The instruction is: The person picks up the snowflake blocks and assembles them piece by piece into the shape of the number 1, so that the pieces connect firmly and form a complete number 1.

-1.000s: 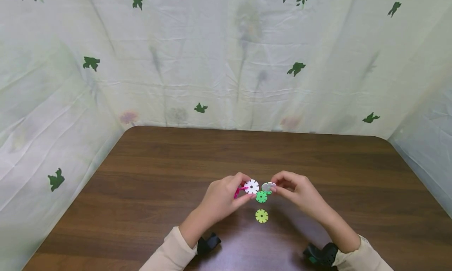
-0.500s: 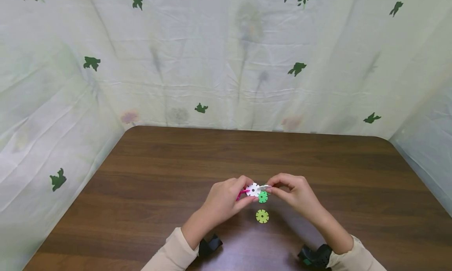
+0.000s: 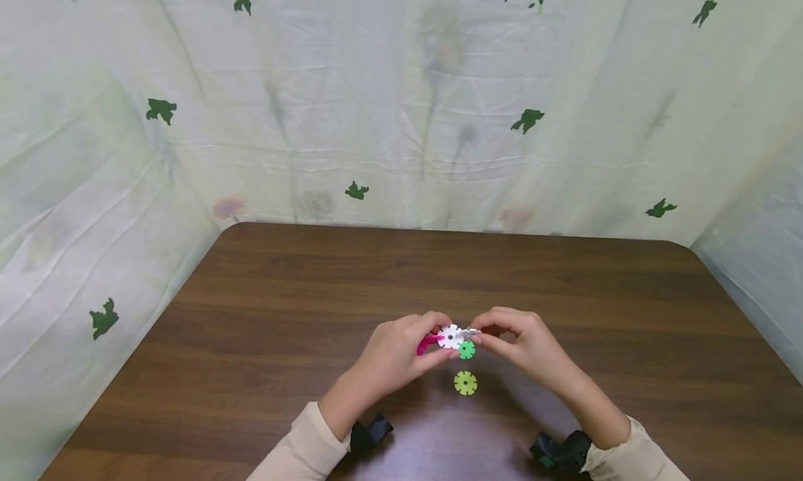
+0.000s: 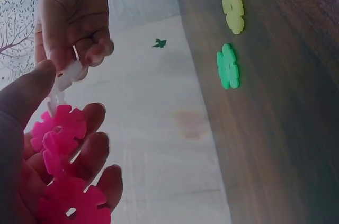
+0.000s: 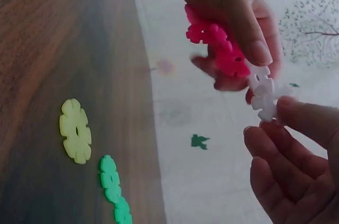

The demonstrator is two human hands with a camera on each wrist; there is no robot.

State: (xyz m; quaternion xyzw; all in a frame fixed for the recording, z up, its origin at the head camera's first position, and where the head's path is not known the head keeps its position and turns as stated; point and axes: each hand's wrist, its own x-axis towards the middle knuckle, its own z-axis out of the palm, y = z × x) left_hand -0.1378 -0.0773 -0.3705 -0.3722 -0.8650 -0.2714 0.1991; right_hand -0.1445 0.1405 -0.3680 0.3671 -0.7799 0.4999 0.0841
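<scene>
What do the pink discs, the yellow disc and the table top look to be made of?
Pink discs: probably molded plastic, fairly smooth; even color and cleanly notched rims suggest it.
Yellow disc: likely plastic too, with solid color and neat slots; its sheen is hard to judge.
Table top: wood or wood-look laminate, seemingly satin; brown grain streaks and a soft glare show.

We are seeing pink discs (image 4: pixel 70 192), white discs (image 5: pixel 265 101), green discs (image 4: pixel 224 70), a yellow disc (image 4: pixel 233 9), a brown wood-grained table (image 3: pixel 301 293), cream sleeves (image 3: pixel 304 445) and a pale curtain (image 3: pixel 389 84) patterned with green birds (image 3: pixel 161 110).
</scene>
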